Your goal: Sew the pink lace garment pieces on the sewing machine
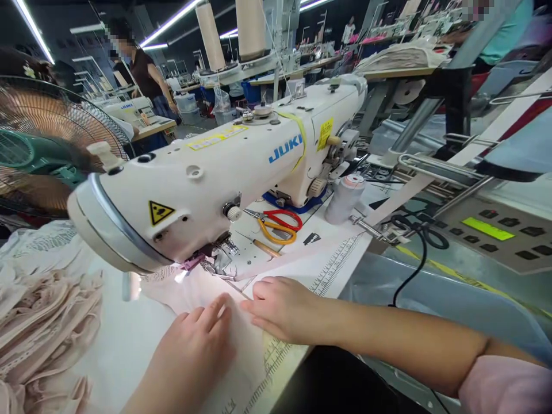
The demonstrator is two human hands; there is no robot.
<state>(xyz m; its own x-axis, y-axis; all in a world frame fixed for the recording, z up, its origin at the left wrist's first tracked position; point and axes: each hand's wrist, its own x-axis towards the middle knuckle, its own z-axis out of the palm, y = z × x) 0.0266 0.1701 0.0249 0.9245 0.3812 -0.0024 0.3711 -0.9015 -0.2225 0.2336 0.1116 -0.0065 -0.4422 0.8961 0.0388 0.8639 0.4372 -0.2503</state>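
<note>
A pale pink piece of fabric (200, 292) lies on the machine bed, its far end under the presser foot (222, 259) of the white sewing machine (207, 178). My left hand (196, 345) presses on the fabric close to the needle area, fingers bent and index and thumb drawn together on it. To its right, my right hand (284, 307) has its fingers curled together at the fabric's right edge. The cloth under both palms is hidden. A narrow light strip (297, 253) runs from the right across the bed toward the foot.
Scissors (280, 227), an awl (266, 248) and a thread cone (345, 198) stand or lie right of the needle. Pink lace-trimmed pieces (47, 328) are heaped at left, near a fan (38, 144). A control panel (495, 230) is at right. Other people are behind.
</note>
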